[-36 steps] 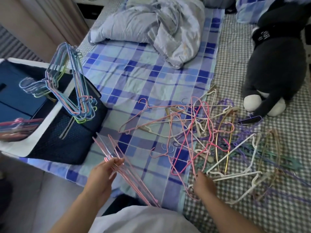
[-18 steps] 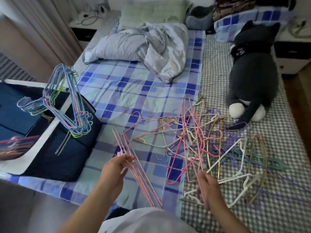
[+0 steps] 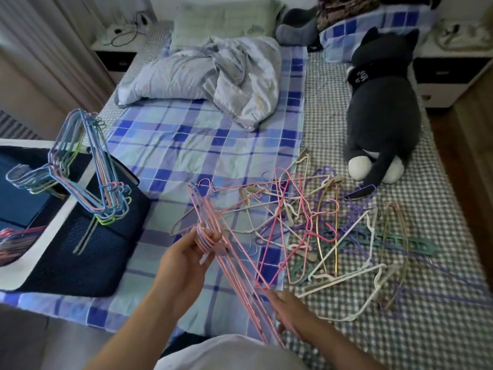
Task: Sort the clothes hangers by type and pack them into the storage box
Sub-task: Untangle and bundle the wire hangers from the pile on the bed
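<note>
My left hand (image 3: 186,260) grips a bundle of pink wire hangers (image 3: 232,265) by their hooks, above the bed's near edge. My right hand (image 3: 289,313) holds the lower end of a pink hanger close to that bundle. A tangled pile of loose hangers (image 3: 320,231), pink, white, purple, green and gold, lies on the bed just beyond my right hand. The dark blue storage box (image 3: 80,252) stands at the left. A sorted bunch of blue, green and pink wire hangers (image 3: 88,177) leans over its rim. More hangers (image 3: 13,241) lie inside it at the far left.
A dark grey plush cat (image 3: 381,110) lies at the right of the bed beyond the pile. A crumpled pale duvet (image 3: 213,73) and pillows fill the bed's far end. Nightstands stand at both far corners. Blue plaid sheet shows between box and pile.
My right hand has left the pile and come back toward me with a pink hanger, up against the bundle. My left hand has lifted the bundle higher and rightward. The view has tilted up.
</note>
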Demonstrator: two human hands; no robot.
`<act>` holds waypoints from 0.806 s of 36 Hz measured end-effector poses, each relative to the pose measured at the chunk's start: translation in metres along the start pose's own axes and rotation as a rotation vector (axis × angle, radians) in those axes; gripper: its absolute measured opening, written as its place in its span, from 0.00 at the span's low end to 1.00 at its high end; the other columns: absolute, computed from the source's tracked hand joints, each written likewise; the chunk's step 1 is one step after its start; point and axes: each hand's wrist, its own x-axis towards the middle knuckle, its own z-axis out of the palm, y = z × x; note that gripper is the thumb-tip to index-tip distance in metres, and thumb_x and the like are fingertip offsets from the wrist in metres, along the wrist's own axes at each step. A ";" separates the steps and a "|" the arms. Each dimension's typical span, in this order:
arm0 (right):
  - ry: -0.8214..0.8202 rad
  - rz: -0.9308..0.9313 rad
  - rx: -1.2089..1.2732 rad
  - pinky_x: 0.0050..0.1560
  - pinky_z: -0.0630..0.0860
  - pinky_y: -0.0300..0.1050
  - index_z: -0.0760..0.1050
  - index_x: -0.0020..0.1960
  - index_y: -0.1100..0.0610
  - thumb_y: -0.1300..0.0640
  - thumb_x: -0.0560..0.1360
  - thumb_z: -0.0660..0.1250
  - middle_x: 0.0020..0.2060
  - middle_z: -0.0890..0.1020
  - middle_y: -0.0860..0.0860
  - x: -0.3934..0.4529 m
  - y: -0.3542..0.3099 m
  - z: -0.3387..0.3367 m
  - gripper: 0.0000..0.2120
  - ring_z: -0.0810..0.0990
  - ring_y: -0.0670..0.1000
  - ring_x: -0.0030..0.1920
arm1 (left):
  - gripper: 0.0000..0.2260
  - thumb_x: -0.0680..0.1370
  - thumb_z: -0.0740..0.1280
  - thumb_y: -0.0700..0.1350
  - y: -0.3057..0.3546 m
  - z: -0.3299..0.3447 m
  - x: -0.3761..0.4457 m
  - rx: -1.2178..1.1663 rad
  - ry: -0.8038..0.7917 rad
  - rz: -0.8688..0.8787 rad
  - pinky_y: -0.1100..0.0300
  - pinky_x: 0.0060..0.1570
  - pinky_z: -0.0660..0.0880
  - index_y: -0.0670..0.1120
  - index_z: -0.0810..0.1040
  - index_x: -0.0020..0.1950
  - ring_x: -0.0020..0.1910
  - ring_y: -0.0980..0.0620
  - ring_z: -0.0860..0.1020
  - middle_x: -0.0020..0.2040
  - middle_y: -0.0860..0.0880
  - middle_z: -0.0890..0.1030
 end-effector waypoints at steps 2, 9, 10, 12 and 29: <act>-0.003 0.008 -0.054 0.28 0.65 0.33 0.76 0.43 0.49 0.45 0.85 0.55 0.18 0.71 0.39 0.000 0.001 0.005 0.17 0.67 0.36 0.20 | 0.10 0.83 0.62 0.41 -0.004 -0.002 0.001 0.044 -0.007 0.006 0.51 0.63 0.72 0.46 0.82 0.47 0.49 0.50 0.83 0.46 0.45 0.83; 0.004 0.217 -0.063 0.43 0.70 0.42 0.71 0.41 0.49 0.40 0.84 0.49 0.40 0.77 0.47 0.013 0.029 0.007 0.21 0.75 0.45 0.40 | 0.10 0.82 0.66 0.40 -0.017 -0.022 0.008 0.148 0.146 0.028 0.55 0.59 0.75 0.36 0.81 0.59 0.52 0.53 0.84 0.54 0.42 0.86; 0.060 0.243 -0.028 0.44 0.71 0.43 0.72 0.42 0.49 0.39 0.83 0.50 0.40 0.77 0.47 0.016 0.031 0.001 0.20 0.75 0.46 0.41 | 0.10 0.81 0.67 0.40 -0.018 -0.025 0.010 0.135 0.158 0.019 0.55 0.58 0.75 0.37 0.82 0.60 0.52 0.53 0.84 0.54 0.42 0.86; 0.152 0.278 -0.014 0.41 0.70 0.45 0.72 0.44 0.53 0.41 0.80 0.53 0.40 0.77 0.50 0.024 0.038 -0.016 0.18 0.74 0.50 0.40 | 0.11 0.81 0.68 0.40 -0.020 -0.032 0.013 0.110 0.174 -0.001 0.55 0.60 0.74 0.37 0.82 0.60 0.52 0.53 0.84 0.54 0.43 0.86; 0.502 0.620 0.245 0.53 0.81 0.60 0.62 0.76 0.59 0.61 0.82 0.59 0.49 0.77 0.58 0.122 0.060 -0.193 0.22 0.80 0.59 0.50 | 0.14 0.81 0.67 0.39 -0.029 -0.066 0.021 0.090 0.309 0.004 0.48 0.73 0.67 0.33 0.79 0.64 0.67 0.44 0.78 0.61 0.38 0.83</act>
